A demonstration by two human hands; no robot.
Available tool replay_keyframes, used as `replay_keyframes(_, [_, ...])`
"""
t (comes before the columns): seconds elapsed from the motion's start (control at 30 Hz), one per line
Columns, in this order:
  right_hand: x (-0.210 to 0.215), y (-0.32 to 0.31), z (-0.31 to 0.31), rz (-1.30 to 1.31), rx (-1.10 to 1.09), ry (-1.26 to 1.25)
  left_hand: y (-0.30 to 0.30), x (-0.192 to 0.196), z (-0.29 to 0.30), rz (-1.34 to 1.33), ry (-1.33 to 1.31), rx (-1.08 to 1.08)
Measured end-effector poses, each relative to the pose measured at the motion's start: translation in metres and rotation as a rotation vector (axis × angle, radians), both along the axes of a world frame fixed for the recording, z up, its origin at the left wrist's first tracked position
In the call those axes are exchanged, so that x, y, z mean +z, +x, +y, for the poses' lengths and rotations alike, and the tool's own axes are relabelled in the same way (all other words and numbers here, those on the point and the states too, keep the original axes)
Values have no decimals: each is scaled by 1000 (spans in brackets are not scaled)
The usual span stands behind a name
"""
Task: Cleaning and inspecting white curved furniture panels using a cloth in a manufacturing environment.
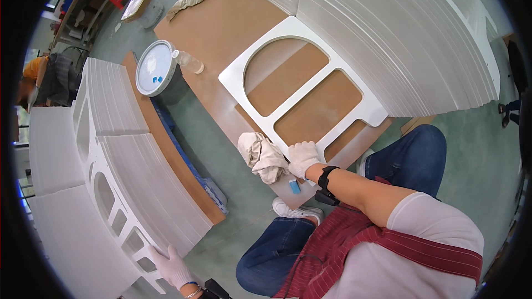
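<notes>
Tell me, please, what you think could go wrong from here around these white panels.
The clear bottle stands near the edge of the brown board, so a bump might knock it off. The small blue block lies close to the right hand and the near edge; it could get brushed down. The left hand is at the left stack of panels, where an uneven tug might shift the pile.

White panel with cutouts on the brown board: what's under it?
The white panel shows the brown board, with whitish patches, through its openings. What lies beneath its solid frame is covered; the right hand hides part of the near edge.
</notes>
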State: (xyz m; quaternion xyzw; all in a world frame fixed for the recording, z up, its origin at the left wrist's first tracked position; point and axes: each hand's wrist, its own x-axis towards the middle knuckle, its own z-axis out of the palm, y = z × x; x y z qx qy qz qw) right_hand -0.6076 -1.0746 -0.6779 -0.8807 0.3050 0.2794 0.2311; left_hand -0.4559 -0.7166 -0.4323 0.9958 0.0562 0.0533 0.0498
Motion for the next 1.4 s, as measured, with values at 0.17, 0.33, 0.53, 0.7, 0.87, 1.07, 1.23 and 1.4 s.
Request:
replay_keyframes(0.17, [11, 2, 0, -21, -91, 76, -23, 8, -66, -163, -19, -318])
replay_keyframes(0.33, [76, -16, -13, -145, -106, 228, -38, -44, -139, 184, -585, -490])
replay_keyframes(0.53, [162, -52, 15, -379, -170, 261, -54, -70, -255, 813, -1287, -362])
replay_keyframes(0.7, [205, -91, 48, -533, 10, 247, -73, -3, -272, 832, -1505, -182])
replay_keyframes(0.87, [265, -107, 7, -850, 356, 330, -121, 60, -221, 737, -1555, -388])
replay_keyframes(1.07, [371, -112, 37, -1746, 706, -188, -201, 92, -168, 478, -1736, -571])
replay_keyframes(1.23, [450, -94, 59, -1721, 973, -501, -245, 115, -122, 742, -1523, -563])
replay_keyframes(1.4, [519, -94, 49, -1727, 778, -665, -280, 126, -117, 682, -1547, -602])
